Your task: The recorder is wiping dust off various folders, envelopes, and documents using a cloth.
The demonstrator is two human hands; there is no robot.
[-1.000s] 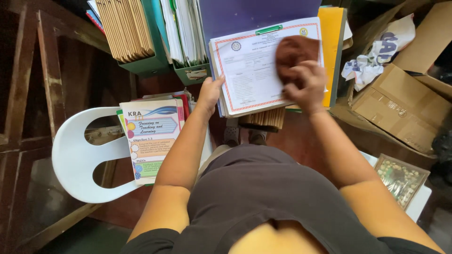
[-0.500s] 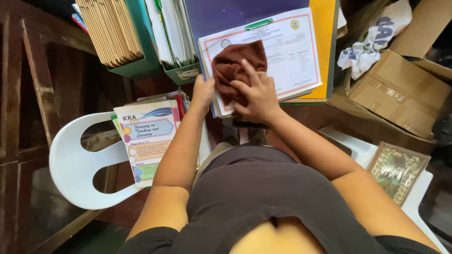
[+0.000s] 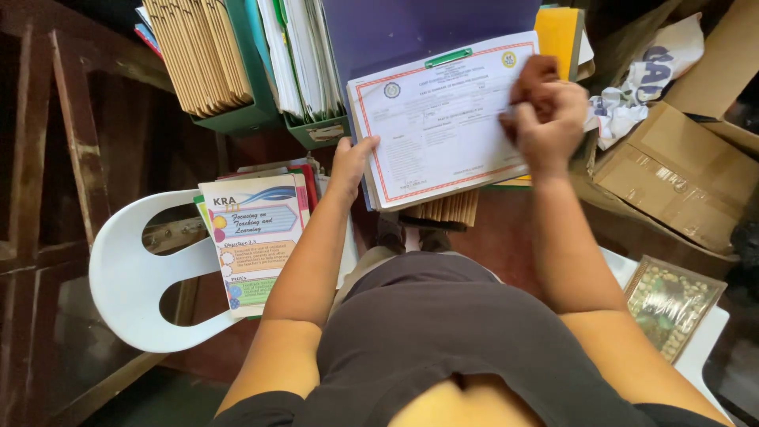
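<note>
My left hand (image 3: 350, 162) grips the lower left edge of a white certificate with a red border (image 3: 443, 126), held tilted in a clear cover with a green clip. My right hand (image 3: 547, 119) is closed on a brown cloth (image 3: 531, 77) and presses it against the certificate's right side. A purple folder (image 3: 411, 35) stands behind the certificate. A yellow folder (image 3: 558, 33) shows at its upper right.
A white plastic chair (image 3: 130, 277) at the left carries a stack of printed booklets (image 3: 254, 237). Green file boxes (image 3: 237, 115) with brown folders and papers stand at the back. Cardboard boxes (image 3: 680, 174) sit at the right. A framed picture (image 3: 672, 304) lies on white furniture at lower right.
My right hand has moved the brown cloth from the certificate's left-centre across to its right side. The left hand keeps its hold on the lower left edge.
</note>
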